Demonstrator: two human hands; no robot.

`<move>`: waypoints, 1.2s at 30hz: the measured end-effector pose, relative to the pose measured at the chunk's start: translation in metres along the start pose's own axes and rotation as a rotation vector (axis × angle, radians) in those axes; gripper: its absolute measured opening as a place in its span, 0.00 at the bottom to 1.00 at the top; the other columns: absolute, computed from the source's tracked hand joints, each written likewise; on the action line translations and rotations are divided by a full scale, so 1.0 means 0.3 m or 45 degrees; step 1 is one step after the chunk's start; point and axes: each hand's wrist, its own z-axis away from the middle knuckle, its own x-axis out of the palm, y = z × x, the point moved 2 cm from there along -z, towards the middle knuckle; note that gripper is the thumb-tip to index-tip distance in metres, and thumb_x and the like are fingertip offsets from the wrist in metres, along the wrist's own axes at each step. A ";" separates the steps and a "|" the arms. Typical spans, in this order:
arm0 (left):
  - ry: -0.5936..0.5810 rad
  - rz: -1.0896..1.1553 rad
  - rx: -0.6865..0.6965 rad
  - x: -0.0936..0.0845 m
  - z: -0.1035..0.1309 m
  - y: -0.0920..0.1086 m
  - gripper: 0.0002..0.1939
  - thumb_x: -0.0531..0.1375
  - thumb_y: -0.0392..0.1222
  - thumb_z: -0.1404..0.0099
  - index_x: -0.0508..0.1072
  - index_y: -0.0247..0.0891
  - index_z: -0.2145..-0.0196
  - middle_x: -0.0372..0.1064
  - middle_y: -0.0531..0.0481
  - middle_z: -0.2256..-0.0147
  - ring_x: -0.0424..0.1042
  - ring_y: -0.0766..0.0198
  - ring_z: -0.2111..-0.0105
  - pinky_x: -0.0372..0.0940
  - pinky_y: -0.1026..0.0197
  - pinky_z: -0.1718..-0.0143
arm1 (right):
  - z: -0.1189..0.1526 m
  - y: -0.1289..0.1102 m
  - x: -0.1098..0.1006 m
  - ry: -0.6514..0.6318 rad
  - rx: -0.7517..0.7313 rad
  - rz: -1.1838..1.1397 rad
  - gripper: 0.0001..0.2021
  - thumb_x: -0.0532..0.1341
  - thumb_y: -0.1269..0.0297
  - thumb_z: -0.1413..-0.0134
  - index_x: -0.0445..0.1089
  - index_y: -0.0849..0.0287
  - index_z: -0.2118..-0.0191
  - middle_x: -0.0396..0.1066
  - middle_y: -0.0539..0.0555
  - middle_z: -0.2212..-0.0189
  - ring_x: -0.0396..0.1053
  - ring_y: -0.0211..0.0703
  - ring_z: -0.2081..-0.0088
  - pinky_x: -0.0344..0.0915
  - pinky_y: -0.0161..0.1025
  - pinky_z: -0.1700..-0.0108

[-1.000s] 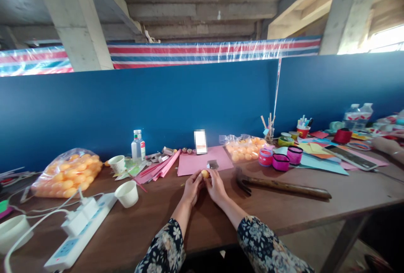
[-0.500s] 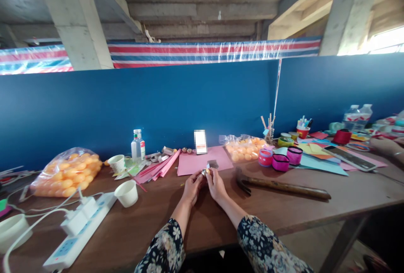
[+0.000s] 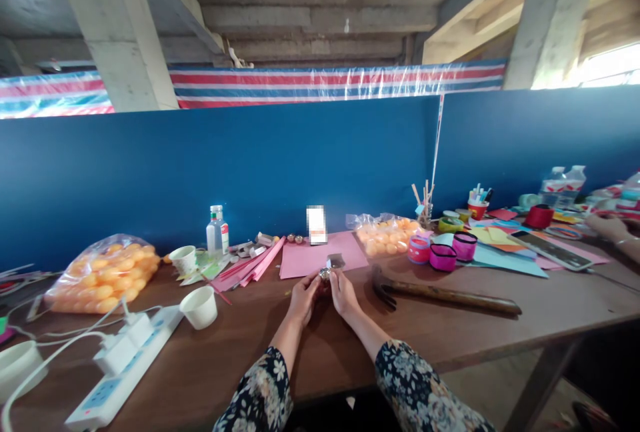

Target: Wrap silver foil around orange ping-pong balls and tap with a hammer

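Observation:
My left hand and my right hand meet over the table in front of the pink paper. Pinched between the fingertips of both is a small shiny silvery ball, partly hidden by the fingers. Just beyond my fingertips, a small dark shiny square lies on the pink paper. Two similar shiny balls rest at the paper's back left. To the right of my right hand lies a claw hammer with a wooden handle.
Bags of orange balls stand left and back right. A white cup and a power strip with cables are at left. Pink and purple rings, coloured paper and a phone lie right. Another person's hand shows far right.
My fingers have shifted slightly around the ball. A yellowish patch that showed by the right fingertips is no longer visible. The other person's hand at far right has moved.

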 end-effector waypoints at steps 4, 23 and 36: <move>0.010 0.013 -0.017 -0.003 0.000 -0.005 0.20 0.63 0.42 0.52 0.71 0.31 0.60 0.72 0.42 0.66 0.71 0.60 0.69 0.65 0.58 0.64 | 0.001 -0.010 -0.008 -0.009 0.008 0.035 0.17 0.42 0.58 0.43 0.65 0.59 0.66 0.69 0.54 0.72 0.67 0.41 0.70 0.60 0.34 0.67; -0.047 -0.003 0.021 0.009 0.007 0.009 0.19 0.64 0.40 0.53 0.70 0.33 0.61 0.71 0.43 0.63 0.71 0.60 0.65 0.63 0.58 0.60 | 0.002 -0.016 -0.012 -0.016 0.056 -0.048 0.15 0.47 0.56 0.46 0.64 0.59 0.63 0.70 0.54 0.69 0.68 0.41 0.68 0.62 0.35 0.64; 0.022 0.015 0.017 -0.003 -0.006 -0.003 0.18 0.63 0.42 0.52 0.70 0.31 0.63 0.71 0.42 0.64 0.70 0.61 0.64 0.62 0.57 0.58 | 0.001 0.002 -0.005 -0.003 0.026 -0.064 0.14 0.46 0.57 0.45 0.64 0.59 0.63 0.70 0.54 0.68 0.68 0.41 0.66 0.62 0.36 0.63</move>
